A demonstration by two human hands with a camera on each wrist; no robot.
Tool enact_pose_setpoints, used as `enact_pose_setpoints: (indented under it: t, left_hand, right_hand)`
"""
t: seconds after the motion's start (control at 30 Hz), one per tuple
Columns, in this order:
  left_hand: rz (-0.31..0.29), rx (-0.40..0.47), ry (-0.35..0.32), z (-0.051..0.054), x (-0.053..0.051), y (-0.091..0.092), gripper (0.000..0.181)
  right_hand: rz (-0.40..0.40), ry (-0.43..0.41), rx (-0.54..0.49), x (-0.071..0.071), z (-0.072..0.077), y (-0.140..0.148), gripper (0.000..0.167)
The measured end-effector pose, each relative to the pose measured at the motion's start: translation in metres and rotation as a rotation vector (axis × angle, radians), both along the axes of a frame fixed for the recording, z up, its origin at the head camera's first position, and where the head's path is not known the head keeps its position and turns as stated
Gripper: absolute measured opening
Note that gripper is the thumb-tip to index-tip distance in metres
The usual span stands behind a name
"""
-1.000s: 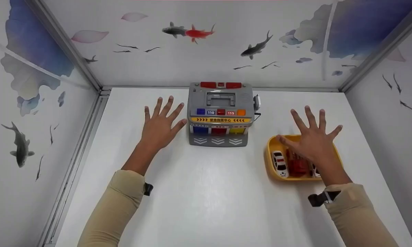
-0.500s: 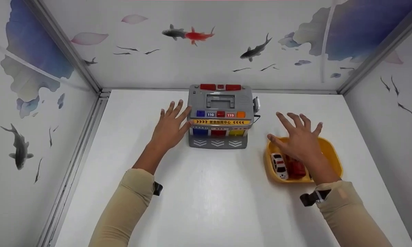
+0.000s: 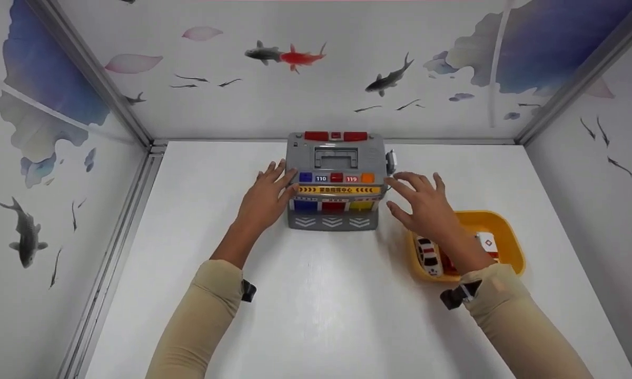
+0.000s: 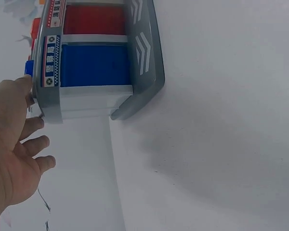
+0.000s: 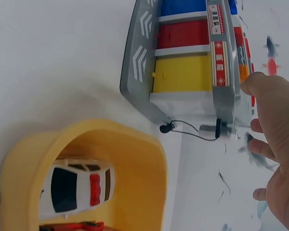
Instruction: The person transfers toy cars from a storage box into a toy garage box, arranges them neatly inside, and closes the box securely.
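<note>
White panels [image 3: 200, 113] printed with fish enclosed a white tabletop [image 3: 321, 295]. Near its back edge stood a grey plastic toy garage [image 3: 336, 181] with blue, red and yellow doors. Left hand [image 3: 263, 202] and right hand [image 3: 426, 208], fingers relaxed, gripping nothing, flanked its upper front corners. Judged step: positioning both hands; next move calls for even fingertip placement. Fingertip contact was unconfirmed. The right forearm hid part of the yellow plastic tray's [image 3: 511, 242] toy vehicles [image 3: 428, 255].
</note>
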State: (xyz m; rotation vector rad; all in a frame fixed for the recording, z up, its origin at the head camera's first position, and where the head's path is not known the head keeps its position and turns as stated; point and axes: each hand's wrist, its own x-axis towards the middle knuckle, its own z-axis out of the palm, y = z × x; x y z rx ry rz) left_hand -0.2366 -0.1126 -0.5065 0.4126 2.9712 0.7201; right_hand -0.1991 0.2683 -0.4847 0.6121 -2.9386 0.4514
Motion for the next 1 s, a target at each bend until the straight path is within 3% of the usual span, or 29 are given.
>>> enact_pose_setpoints:
  t: [0.17,0.33,0.57,1.0]
  left_hand:
    - [0.028,0.024,0.038,-0.001,-0.001,0.001,0.057]
    - [0.044,0.041,0.057,-0.001,-0.002,0.003,0.054]
    - [0.047,0.052,0.052,-0.001,-0.003,0.004,0.054]
    - [0.058,0.098,0.007,-0.001,-0.004,0.004,0.054]
  right_hand:
    - [0.043,0.03,0.008,-0.01,-0.001,-0.014,0.054]
    - [0.046,-0.007,0.008,-0.016,-0.002,-0.021,0.057]
    - [0.05,-0.038,0.006,-0.019,-0.003,-0.023,0.059]
    - [0.064,-0.005,0.0,-0.021,-0.01,-0.022,0.06]
